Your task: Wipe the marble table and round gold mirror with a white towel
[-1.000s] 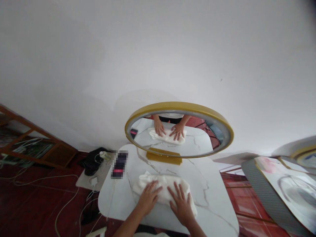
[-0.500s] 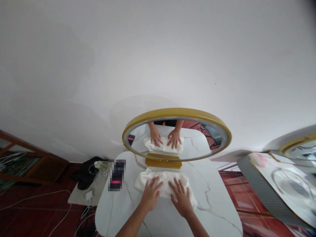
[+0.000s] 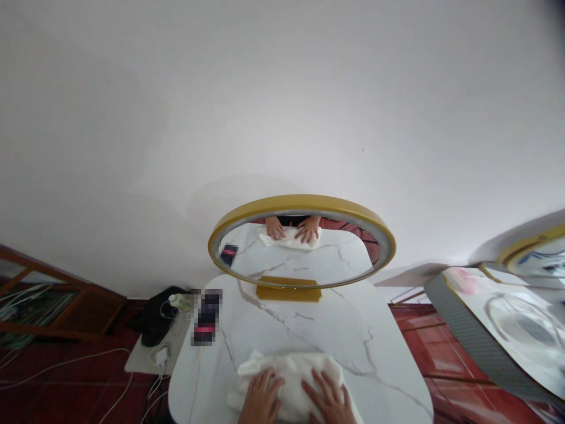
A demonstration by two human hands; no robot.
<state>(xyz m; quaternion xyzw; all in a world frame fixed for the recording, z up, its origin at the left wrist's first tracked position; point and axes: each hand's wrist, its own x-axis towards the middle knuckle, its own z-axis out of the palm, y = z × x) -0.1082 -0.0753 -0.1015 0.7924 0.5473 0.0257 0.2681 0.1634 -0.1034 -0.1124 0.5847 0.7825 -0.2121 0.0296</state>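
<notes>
A crumpled white cloth (image 3: 293, 377) lies near the front edge of the white marble-patterned table (image 3: 384, 353). My left hand (image 3: 261, 397) presses flat on its left part, fingers outstretched. On the right part rests my right hand (image 3: 329, 397), palm down with the fingers spread. Both wrists are cut off by the bottom of the view. Behind the cloth stands an oval gold-rimmed mirror (image 3: 304, 253) on a gold base (image 3: 289, 292); it reflects both hands on the cloth.
A pixelated dark phone-like object (image 3: 207, 318) lies at the table's left edge. On the floor at left are a black bag (image 3: 154, 318), a white charger (image 3: 161, 355) and cables. At right stands another white table (image 3: 507, 312) with a second gold-rimmed mirror (image 3: 536, 250). A wall rises behind.
Both hands have slid toward me with the cloth, from close to the mirror base to the front of the table. The cloth is more bunched. The view has shifted slightly.
</notes>
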